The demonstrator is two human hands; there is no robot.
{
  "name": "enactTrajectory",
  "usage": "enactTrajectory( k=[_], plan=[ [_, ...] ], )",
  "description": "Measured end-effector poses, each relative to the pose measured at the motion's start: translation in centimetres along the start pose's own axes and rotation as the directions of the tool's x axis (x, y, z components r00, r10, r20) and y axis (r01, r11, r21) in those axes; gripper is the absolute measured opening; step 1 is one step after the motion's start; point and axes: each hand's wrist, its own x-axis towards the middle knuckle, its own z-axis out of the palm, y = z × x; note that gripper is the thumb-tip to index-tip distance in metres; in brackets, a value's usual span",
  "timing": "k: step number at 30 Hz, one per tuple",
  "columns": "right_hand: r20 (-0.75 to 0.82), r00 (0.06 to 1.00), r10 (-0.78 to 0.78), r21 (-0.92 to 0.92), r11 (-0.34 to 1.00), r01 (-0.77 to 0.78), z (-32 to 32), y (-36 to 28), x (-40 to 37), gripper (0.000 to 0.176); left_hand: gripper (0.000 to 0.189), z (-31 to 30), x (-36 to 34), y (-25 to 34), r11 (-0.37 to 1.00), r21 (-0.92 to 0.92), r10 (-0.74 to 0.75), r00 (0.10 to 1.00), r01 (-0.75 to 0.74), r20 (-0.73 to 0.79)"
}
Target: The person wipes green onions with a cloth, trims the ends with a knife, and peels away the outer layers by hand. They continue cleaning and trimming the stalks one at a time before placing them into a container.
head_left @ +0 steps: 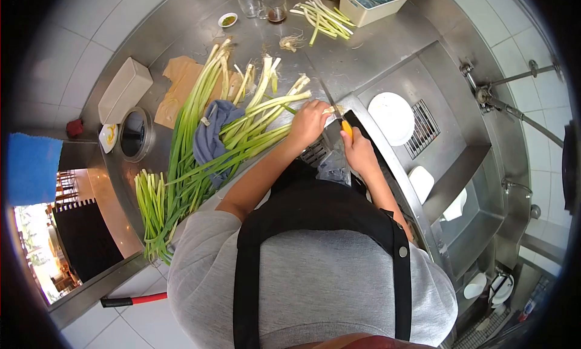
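My right hand (361,153) is closed round the yellow handle of a knife (347,129), whose blade points away from me over the steel counter. Close to the blade, my left hand (308,125) is closed on a spring onion (330,110), with a pale root end showing at the fingertips. A large heap of spring onions (189,128) spreads to the left of that hand, white ends away from me and green tops toward me. A crumpled grey-blue cloth (213,134) lies among the stalks.
Trimmed stalks (324,17) lie at the back beside a cream tub (374,3). Root scraps (292,42), a small sauce dish (227,20) and a glass cup (275,8) are nearby. On the right, a sink (433,65) holds a white plate (390,118). Brown paper (175,89) lies left.
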Motion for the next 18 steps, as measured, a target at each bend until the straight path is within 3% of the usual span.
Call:
enactTrajectory(
  k=[4, 9, 11, 13, 15, 18],
  plan=[
    [0.028, 1.000, 0.012, 0.049, 0.999, -0.013, -0.2, 0.4, -0.2, 0.042, 0.018, -0.4, 0.5, -0.7, 0.995, -0.038, -0.097, 0.995, 0.096, -0.021],
    [0.010, 0.999, 0.040, 0.094, 0.995, -0.041, 0.5, 0.6, -0.5, 0.042, 0.023, -5.9, 3.5, -4.0, 0.979, 0.032, -0.177, 0.918, 0.201, -0.354],
    [0.014, 0.999, 0.047, 0.110, 0.993, -0.048, 0.6, 0.6, -0.7, 0.042, 0.028, -8.8, 4.5, -5.9, 0.941, 0.108, -0.297, 0.935, 0.321, -0.195],
    [-0.009, 0.999, 0.045, 0.105, 0.993, -0.044, 0.7, 0.5, -0.7, 0.042, 0.034, -9.7, 4.9, -9.9, 0.933, 0.213, -0.242, 0.943, 0.291, -0.229],
    [0.000, 0.999, 0.035, 0.100, 0.994, -0.035, 0.3, 0.1, -0.9, 0.041, 0.040, -11.9, 5.9, -12.8, 0.751, 0.573, -0.242, 0.944, 0.328, -0.223],
    [-0.001, 0.999, 0.049, 0.110, 0.993, -0.049, 0.0, -0.1, -1.4, 0.039, 0.037, -15.0, 6.6, -18.6, 0.507, 0.645, -0.363, 0.820, 0.572, -0.442]
  ],
)
